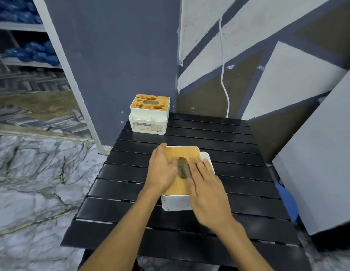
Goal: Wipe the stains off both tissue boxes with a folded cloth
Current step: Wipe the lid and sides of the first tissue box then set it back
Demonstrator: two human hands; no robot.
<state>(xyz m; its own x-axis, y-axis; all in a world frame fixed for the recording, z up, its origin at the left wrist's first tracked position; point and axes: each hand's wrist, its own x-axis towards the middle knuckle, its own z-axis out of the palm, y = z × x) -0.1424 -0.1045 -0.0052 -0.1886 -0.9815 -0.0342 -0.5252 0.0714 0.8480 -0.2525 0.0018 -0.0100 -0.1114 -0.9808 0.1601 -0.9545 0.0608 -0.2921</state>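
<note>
Neither grip was closed round anything. The left grip (pixel 162 169) lay flat on the wooden lid (pixel 183 153) of the near tissue box (pixel 176 203), fingers stretched toward the lid's far left corner and thumb at the rim of the oval slot (pixel 183 169). The right grip (pixel 206 190) rested palm-down on the lid's right side, fingers straight alongside the slot. It was blurred, so I could not tell how hard it pressed. No cloth showed under or between the two.

From where I stood, the flat hands looked meant to steady or shift the box rather than to rub it. The box sat about mid-way across the black slatted surface (pixel 238 145), its open side compartment turned to the right, and what showed of its lid looked clean.

The far tissue box (pixel 150 114) stood well apart at the far left corner of the surface, close against the dark pillar (pixel 115 65). Its lid was blotched with brown stains around the opening, so I judged the wiping there was not yet done. A blue thing (pixel 286 200) lay just off the surface's right edge; whether it was the cloth I could not say.

Both forearms reached in from the near edge and converged on the box, the right angled in from the lower right.
</note>
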